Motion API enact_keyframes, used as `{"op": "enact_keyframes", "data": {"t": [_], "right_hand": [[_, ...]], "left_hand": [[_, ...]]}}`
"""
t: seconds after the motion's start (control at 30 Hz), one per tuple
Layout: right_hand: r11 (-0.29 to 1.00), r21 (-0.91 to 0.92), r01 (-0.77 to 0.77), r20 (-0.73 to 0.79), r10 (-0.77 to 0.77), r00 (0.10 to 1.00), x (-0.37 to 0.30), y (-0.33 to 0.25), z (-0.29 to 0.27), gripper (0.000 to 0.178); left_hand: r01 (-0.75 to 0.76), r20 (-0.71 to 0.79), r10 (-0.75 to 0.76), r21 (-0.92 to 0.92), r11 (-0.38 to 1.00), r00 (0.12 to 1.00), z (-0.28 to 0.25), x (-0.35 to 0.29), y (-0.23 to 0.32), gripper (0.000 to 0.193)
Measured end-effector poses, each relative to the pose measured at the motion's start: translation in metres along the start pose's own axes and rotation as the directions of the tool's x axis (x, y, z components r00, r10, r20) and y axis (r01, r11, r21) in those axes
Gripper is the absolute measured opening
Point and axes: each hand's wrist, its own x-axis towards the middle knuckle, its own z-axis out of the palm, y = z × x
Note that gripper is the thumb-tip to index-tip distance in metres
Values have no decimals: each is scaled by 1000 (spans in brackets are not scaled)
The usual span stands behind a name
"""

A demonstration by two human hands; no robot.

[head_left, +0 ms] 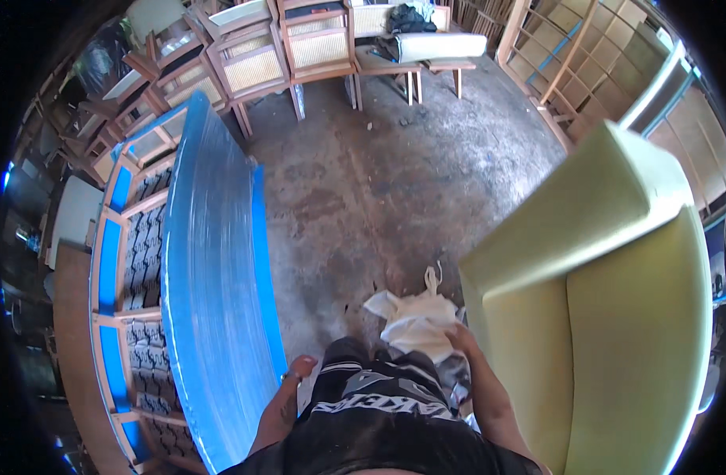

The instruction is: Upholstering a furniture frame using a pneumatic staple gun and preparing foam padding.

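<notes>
Pale-yellow upholstery on the armchair [616, 317] looks fitted already, though whether wiping remains I cannot tell. The right hand [460, 339] is closed on a white cloth [414, 321] bunched just beside the chair's arm. The left hand [293, 378] hangs loosely open against the blue plastic-wrapped panel [212, 293], gripping nothing.

Right hand [462, 336] half behind cloth [417, 321]

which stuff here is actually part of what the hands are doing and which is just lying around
In hand:
- right hand on the white cloth
- pale yellow cushioned seat beside it
- left hand near the blue wrapped panel

Lying about:
- stacked wooden chairs
- wooden bench
- wooden lattice frame
</notes>
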Motion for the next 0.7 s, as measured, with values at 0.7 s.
{"op": "enact_keyframes", "data": {"t": [0.7], "right_hand": [[387, 459, -800, 395, 717, 574, 364, 79, -133, 41]], "left_hand": [[72, -181, -81, -55, 996, 980, -414, 769, 316, 26]]}}
